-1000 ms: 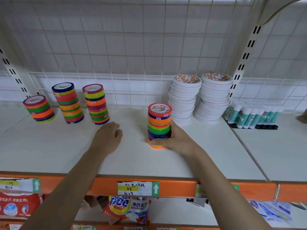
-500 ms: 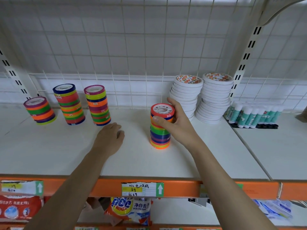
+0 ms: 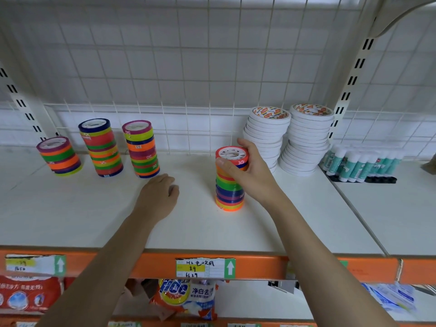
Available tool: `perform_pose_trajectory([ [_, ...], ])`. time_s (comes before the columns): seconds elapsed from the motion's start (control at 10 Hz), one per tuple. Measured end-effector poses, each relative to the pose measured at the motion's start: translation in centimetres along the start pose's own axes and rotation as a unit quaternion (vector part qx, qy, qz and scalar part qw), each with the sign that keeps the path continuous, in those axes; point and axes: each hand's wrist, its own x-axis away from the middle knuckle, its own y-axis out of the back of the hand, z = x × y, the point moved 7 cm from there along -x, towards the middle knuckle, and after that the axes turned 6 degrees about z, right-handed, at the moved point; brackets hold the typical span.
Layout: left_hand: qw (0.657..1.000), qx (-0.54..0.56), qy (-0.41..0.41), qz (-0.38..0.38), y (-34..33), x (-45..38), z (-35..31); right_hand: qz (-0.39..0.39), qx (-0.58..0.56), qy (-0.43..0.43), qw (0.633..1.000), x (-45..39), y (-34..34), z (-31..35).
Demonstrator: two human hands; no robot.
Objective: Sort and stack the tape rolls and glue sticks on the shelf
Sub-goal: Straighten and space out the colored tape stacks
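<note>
Nearest the camera, below the orange shelf edge (image 3: pixel 259 265) with its handwritten price label (image 3: pixel 200 268), packaged goods (image 3: pixel 186 296) sit on a lower level. Two bare forearms reach up over that edge onto the white shelf (image 3: pixel 70 208).

The left hand (image 3: pixel 158 197) rests palm down on the shelf surface, fingers loosely curled and holding nothing, just in front of the nearest coloured stack at the back.

The right hand (image 3: pixel 247 171) grips the top of a stack of coloured tape rolls (image 3: pixel 228 192) standing mid-shelf — thumb across the front just under the red top roll (image 3: pixel 232 155), fingers curled round the back. The upper rolls sit slightly off-line from the lower ones.

Farther back on the left stand three more stacks of coloured tape: a short stack (image 3: pixel 60 156), a taller stack (image 3: pixel 101 147) with a dark blue top, and another (image 3: pixel 141 148) with a purple top.

Behind the right hand, against the wire grid back (image 3: pixel 188 67), two tall stacks of white tape rolls (image 3: pixel 290 138) stand side by side, both leaning unevenly. To their right, a row of glue sticks (image 3: pixel 361 161) with teal labels stands upright in a dark tray — on the adjoining shelf panel.
</note>
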Motion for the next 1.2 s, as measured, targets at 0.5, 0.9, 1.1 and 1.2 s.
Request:
perform_pose_trajectory([
  [0.5,1.0,-0.011,0.003,0.002,-0.02,0.05,-0.11,0.01,-0.038,-0.029,0.999,-0.13,-0.05,-0.35],
  [0.9,1.0,-0.01,-0.004,-0.005,-0.03,-0.09,-0.05,0.013,-0.043,-0.022,0.999,-0.3,0.0,-0.49],
  [1.1,1.0,-0.017,0.0,-0.003,-0.02,-0.01,-0.07,0.02,-0.043,-0.021,0.999,-0.32,-0.02,-0.62],
  [1.2,1.0,-0.018,-0.002,-0.005,0.03,-0.04,-0.16,0.032,-0.048,-0.021,0.998,-0.18,-0.06,-0.84],
])
